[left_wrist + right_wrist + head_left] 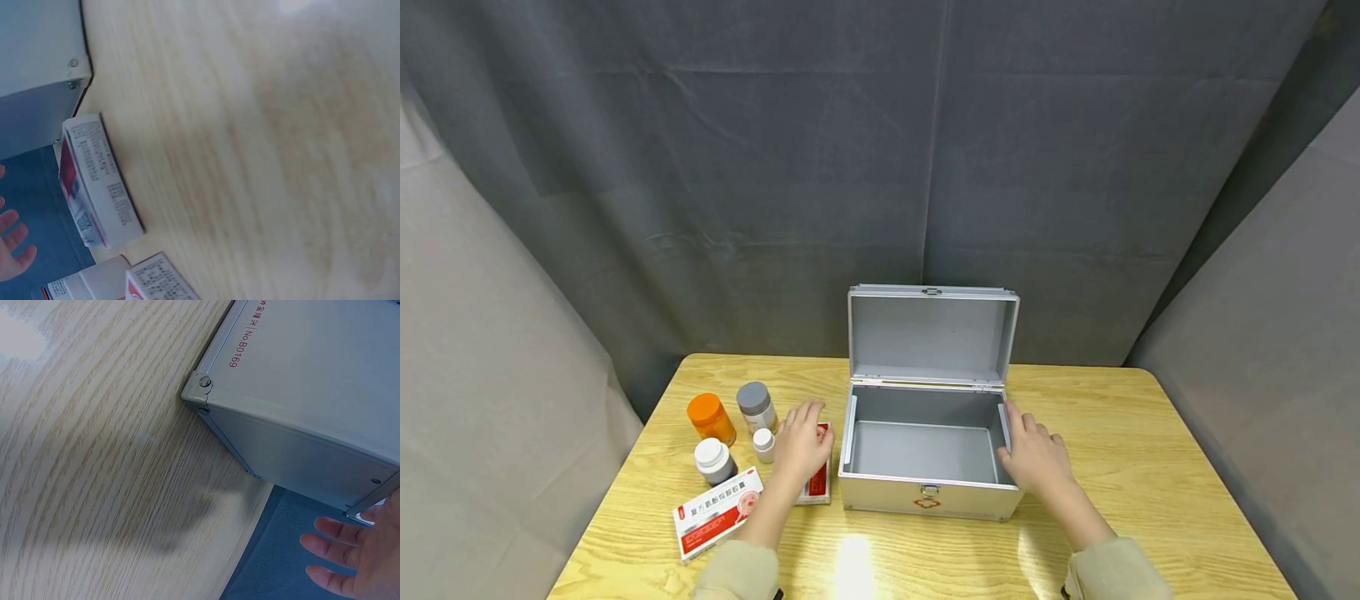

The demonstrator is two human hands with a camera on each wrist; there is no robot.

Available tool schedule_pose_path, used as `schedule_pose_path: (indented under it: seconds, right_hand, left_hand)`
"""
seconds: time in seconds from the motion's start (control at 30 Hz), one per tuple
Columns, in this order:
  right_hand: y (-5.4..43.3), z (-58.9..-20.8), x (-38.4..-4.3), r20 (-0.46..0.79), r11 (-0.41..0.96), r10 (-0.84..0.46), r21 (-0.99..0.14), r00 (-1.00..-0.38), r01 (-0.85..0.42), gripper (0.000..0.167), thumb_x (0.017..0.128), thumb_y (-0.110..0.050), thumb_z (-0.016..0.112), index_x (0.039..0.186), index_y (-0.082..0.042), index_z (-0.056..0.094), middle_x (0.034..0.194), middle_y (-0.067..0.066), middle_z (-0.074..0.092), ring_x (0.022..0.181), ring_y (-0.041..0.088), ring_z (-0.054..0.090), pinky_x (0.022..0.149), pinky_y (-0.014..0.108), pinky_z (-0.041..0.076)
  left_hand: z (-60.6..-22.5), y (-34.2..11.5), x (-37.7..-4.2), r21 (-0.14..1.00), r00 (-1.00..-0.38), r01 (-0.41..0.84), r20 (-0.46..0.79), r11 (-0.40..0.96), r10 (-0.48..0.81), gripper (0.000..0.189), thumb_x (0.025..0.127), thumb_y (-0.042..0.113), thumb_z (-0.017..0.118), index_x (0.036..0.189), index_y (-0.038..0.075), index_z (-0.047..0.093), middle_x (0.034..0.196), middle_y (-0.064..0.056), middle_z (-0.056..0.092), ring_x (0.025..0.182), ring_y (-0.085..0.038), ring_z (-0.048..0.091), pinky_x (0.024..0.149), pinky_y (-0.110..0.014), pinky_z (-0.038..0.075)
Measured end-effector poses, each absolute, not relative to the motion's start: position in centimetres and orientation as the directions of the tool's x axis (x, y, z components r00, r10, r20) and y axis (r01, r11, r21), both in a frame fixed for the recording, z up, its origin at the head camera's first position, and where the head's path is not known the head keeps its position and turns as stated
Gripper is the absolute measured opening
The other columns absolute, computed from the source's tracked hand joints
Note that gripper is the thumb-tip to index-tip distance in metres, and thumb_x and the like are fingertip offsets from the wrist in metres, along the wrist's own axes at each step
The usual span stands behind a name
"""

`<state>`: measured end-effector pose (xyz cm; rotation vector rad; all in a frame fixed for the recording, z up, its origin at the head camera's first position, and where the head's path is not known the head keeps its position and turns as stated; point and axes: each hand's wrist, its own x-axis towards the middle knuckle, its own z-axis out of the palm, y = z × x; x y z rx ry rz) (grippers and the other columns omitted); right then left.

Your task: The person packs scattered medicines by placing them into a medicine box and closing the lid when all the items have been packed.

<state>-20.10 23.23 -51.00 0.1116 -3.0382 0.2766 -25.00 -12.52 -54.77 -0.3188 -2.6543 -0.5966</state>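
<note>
A silver first-aid case (925,497) stands on the table with its lid raised; its inside shows bare grey lining. My right hand (1037,454) is at the case's right rim, thumb towards the inner edge; in the right wrist view, several fingers (334,547) extend loosely beside the side wall. My left hand (801,446) hovers over a red-and-white medicine box (820,483) left of the case, partly hiding it. Its fingers look spread and relaxed in the left wrist view, apart from the medicine box (103,181). A small white bottle (763,446) is just left of that hand.
Further left are an orange-capped bottle (711,418), a grey-capped bottle (756,406), a white-capped dark bottle (715,461) and another red-and-white medicine box (717,512). The wooden table (1150,500) extends to the right. Grey curtains (775,167) hang behind it.
</note>
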Motion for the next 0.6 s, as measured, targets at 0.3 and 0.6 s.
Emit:
schedule_pose_path:
  seconds: [0.3, 0.6]
  right_hand:
    - [23.3, -51.0, -20.1, 0.091, 0.979, -0.066, -0.188, -0.994, -0.082, 0.074, 0.081, -0.026, 0.057, 0.14, -0.002, 0.02, 0.117, 0.026, 0.049, 0.1, 0.044, 0.052, 0.079, 0.061, 0.039]
    - [23.4, -51.1, -20.1, 0.095, 0.98, -0.067, -0.182, -0.993, -0.084, 0.074, 0.081, -0.026, 0.058, 0.141, -0.002, 0.02, 0.116, 0.025, 0.05, 0.099, 0.044, 0.053, 0.079, 0.06, 0.039]
  left_hand:
    - [-56.0, -12.6, -23.7, 0.286, -0.894, 0.235, 0.439, 0.929, 0.091, 0.048, 0.073, 0.026, 0.068, 0.115, 0.004, 0.056, 0.115, -0.014, 0.054, 0.103, -0.032, 0.051, 0.084, -0.046, 0.043]
    - [-56.7, -12.6, -22.6, 0.26, -0.91, 0.168, 0.411, 0.951, 0.048, 0.056, 0.072, 0.033, 0.067, 0.117, 0.003, 0.054, 0.113, -0.017, 0.051, 0.101, -0.034, 0.048, 0.083, -0.046, 0.039]
